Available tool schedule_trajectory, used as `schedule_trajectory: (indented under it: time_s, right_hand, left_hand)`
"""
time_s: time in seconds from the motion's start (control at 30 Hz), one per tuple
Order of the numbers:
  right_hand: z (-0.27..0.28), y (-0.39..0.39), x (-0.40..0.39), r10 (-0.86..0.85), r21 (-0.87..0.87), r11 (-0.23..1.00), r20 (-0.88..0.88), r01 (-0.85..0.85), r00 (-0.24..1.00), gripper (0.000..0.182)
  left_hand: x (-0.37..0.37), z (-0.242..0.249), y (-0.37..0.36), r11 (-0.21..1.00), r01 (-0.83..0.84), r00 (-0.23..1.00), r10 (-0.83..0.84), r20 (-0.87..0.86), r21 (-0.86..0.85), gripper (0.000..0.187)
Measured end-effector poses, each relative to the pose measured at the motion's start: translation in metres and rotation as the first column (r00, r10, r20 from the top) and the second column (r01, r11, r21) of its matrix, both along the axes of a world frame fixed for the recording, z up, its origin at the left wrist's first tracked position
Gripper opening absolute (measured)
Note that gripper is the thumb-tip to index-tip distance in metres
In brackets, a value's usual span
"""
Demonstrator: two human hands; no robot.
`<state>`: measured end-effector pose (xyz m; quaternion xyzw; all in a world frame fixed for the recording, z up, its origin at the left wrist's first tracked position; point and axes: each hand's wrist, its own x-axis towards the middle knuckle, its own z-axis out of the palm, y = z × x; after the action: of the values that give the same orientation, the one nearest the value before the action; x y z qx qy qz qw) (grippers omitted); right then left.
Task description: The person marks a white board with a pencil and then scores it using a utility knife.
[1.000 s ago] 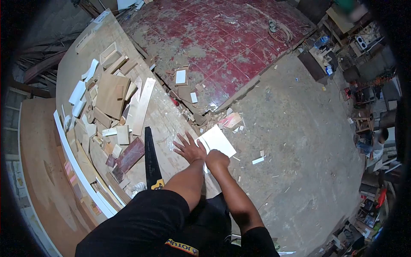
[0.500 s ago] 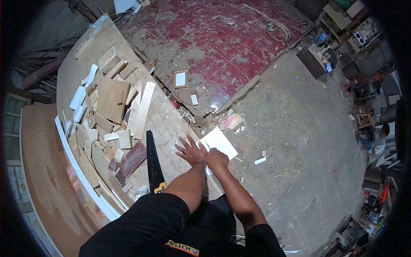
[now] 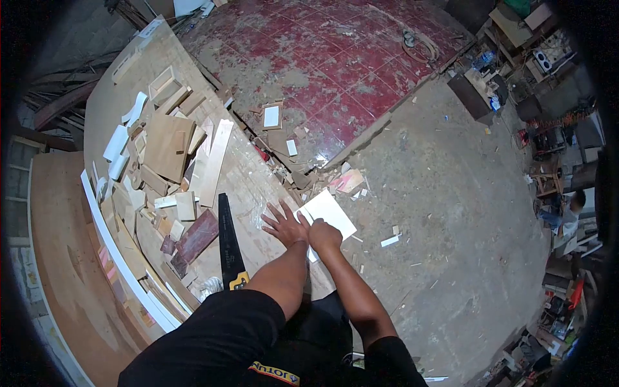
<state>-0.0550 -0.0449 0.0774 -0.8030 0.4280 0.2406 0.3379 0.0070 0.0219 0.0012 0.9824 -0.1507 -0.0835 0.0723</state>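
Observation:
A white rectangular panel lies at the edge of the wooden worktable, reaching out over the floor side. My left hand rests flat with spread fingers across the tabletop and the panel's near-left edge. Right beside it, my right hand is closed in a fist over the panel's near edge. Whatever it grips is hidden by the fingers. A white strip shows just below the two hands. To the left of my left forearm lies a handsaw with a black blade and yellow handle.
Wood offcuts, a reddish-brown block and curled white strips are heaped on the table's left. A long white edging strip runs along its side. Scraps litter the concrete floor. Another person sits far right.
The whole view has shifted very slightly. Both hands keep nearly the same place on the panel, the left spread and the right closed.

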Motion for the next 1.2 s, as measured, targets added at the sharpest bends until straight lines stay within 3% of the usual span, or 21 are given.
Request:
schedule_trajectory:
  time_s: [0.1,0.27,0.33,0.4,0.53,0.7,0.8,0.93,0.97,1.2]
  right_hand:
    - [0.0,0.0,-0.003,-0.052,-0.008,0.999,-0.01,0.052,0.999,0.036]
    - [0.026,-0.001,-0.028,0.041,0.032,0.999,-0.114,-0.038,0.993,0.034]
    - [0.024,-0.003,-0.021,0.075,0.014,0.997,-0.104,-0.074,0.992,0.034]
    - [0.006,-0.004,-0.015,0.066,-0.029,0.997,0.013,-0.066,0.998,0.031]
    - [-0.005,0.002,-0.016,0.027,-0.032,0.999,0.022,-0.026,0.999,0.032]
    - [0.036,0.002,-0.034,0.076,-0.013,0.997,-0.074,-0.077,0.994,0.031]
    - [0.023,0.002,-0.017,0.004,0.023,1.0,-0.08,-0.002,0.997,0.033]
    - [-0.008,-0.005,0.001,0.044,-0.021,0.999,0.005,-0.044,0.999,0.033]
    - [-0.007,-0.007,-0.004,0.112,-0.067,0.992,0.036,-0.11,0.993,0.034]
    - [0.048,-0.003,-0.038,0.114,0.008,0.993,-0.054,-0.114,0.992,0.03]
  left_hand:
    - [-0.002,0.001,0.0,1.0,0.004,1.0,-0.004,0.0,0.029,0.074]
    - [-0.004,0.003,-0.001,0.999,0.003,0.999,-0.004,0.033,0.038,0.074]
    - [-0.001,0.004,-0.003,0.999,-0.002,0.999,0.001,0.042,0.046,0.074]
    - [-0.002,0.004,-0.001,0.998,-0.003,1.0,0.003,0.004,0.055,0.075]
    - [-0.002,0.0,-0.001,0.999,-0.013,1.0,0.012,0.011,0.048,0.074]
    - [-0.003,0.006,-0.002,0.999,-0.015,0.999,0.013,0.034,0.035,0.073]
    - [-0.002,0.006,-0.001,1.0,-0.016,0.999,0.016,0.039,0.01,0.073]
    - [0.0,0.005,-0.002,1.0,-0.01,1.0,0.01,0.022,0.025,0.073]
    - [-0.002,0.006,-0.001,1.0,-0.008,1.0,0.007,0.021,0.025,0.074]
    - [-0.002,0.008,-0.001,0.999,-0.001,1.0,0.0,0.029,0.034,0.073]
